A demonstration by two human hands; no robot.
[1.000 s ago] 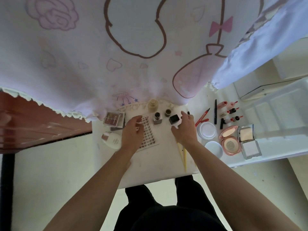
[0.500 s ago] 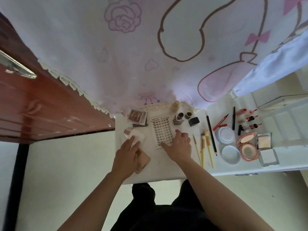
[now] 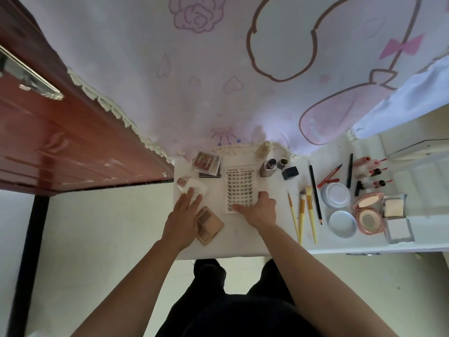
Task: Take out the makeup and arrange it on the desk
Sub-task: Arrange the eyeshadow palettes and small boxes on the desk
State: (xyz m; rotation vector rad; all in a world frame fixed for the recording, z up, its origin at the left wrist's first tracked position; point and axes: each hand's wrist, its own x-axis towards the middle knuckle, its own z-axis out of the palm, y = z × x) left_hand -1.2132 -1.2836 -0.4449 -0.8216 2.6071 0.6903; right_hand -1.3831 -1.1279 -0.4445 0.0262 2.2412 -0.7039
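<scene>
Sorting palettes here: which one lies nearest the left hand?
The tan palette beside the left hand; the brown palette lies farther back, the white compact far right.

This looks like a bedroom at home: a pink cartoon curtain (image 3: 218, 81) with lace trim hangs over a white desk (image 3: 239, 240) covered with makeup (image 3: 368, 218), beside a red-brown wooden door (image 3: 60, 142).
</scene>
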